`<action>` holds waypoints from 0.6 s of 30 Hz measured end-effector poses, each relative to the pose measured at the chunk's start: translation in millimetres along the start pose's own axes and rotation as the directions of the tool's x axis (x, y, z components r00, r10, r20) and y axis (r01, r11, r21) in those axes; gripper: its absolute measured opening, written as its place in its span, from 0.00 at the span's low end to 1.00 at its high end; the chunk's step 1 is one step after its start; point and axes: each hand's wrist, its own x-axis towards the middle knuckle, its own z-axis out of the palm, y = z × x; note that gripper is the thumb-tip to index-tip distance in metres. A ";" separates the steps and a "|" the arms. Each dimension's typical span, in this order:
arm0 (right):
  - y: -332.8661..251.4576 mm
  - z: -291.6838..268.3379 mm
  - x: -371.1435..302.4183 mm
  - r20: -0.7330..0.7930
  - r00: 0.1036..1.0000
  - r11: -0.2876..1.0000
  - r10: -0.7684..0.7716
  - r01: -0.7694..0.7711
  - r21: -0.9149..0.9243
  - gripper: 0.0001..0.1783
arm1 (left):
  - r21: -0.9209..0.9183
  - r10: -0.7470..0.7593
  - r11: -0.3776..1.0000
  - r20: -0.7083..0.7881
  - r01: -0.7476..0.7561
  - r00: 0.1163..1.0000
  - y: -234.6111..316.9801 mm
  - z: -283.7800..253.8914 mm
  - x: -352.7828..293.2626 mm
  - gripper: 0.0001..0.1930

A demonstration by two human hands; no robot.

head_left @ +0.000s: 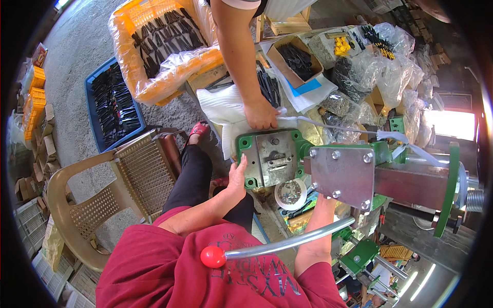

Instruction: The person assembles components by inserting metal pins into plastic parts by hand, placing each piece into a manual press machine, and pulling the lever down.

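Observation:
My left hand point(236, 178) rests against the left edge of the green press base point(247, 142), fingers stretched up along it and nothing visible in them. Bolted on that base is a steel die block point(277, 167) with a slot near its middle. My right forearm reaches up under the press's steel plate point(343, 169), which hides the fingers of my right hand point(326, 201). In front of my chest runs a metal lever with a red ball knob point(212, 256). Below the die block sits a white bowl point(280, 195) of small metal pieces.
Across the table, another person's hand point(262, 114) lies by a white cloth point(218, 105). Beyond are a cardboard box point(314, 69) of black parts and plastic bags point(370, 72). An orange crate point(169, 87), blue tray point(136, 102) and brown chair point(64, 179) stand to the left.

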 end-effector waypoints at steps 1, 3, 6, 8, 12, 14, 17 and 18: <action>0.0 -0.9 1.0 0.002 1.000 1.000 0.001 -0.001 -0.003 0.18 | -0.102 -0.036 0.994 0.005 0.036 0.999 2.5 2.1 -1.6 0.30; 0.1 -2.3 2.5 0.004 1.000 1.000 0.004 -0.004 -0.008 0.18 | -0.175 -0.061 0.982 0.026 0.064 0.998 7.7 6.1 -3.3 0.29; -0.5 -6.6 -0.2 0.001 1.000 1.000 0.016 -0.016 -0.022 0.18 | -0.360 -0.147 0.921 0.040 0.152 0.988 11.5 6.5 0.1 0.22; -1.1 -9.2 -3.1 -0.002 1.000 0.999 0.028 -0.028 -0.034 0.18 | -0.361 -0.148 0.920 0.034 0.150 0.988 12.9 2.4 5.4 0.21; -0.9 -32.0 -27.8 -0.053 0.995 0.992 0.082 -0.087 -0.088 0.18 | -0.374 -0.190 0.911 -0.005 0.175 0.982 18.8 9.9 8.7 0.17; -2.6 -41.5 -47.8 -0.065 0.991 0.985 0.117 -0.124 -0.117 0.18 | -0.394 -0.188 0.901 0.020 0.180 0.982 19.0 -0.5 10.3 0.18; -8.4 -52.2 -59.7 -0.085 0.987 0.977 0.137 -0.149 -0.155 0.19 | -0.379 -0.194 0.907 0.017 0.186 0.981 19.7 -5.4 13.8 0.19; -10.4 -55.3 -62.4 -0.092 0.986 0.974 0.140 -0.154 -0.167 0.19 | -0.334 -0.203 0.925 -0.025 0.183 0.979 23.2 -3.3 8.7 0.19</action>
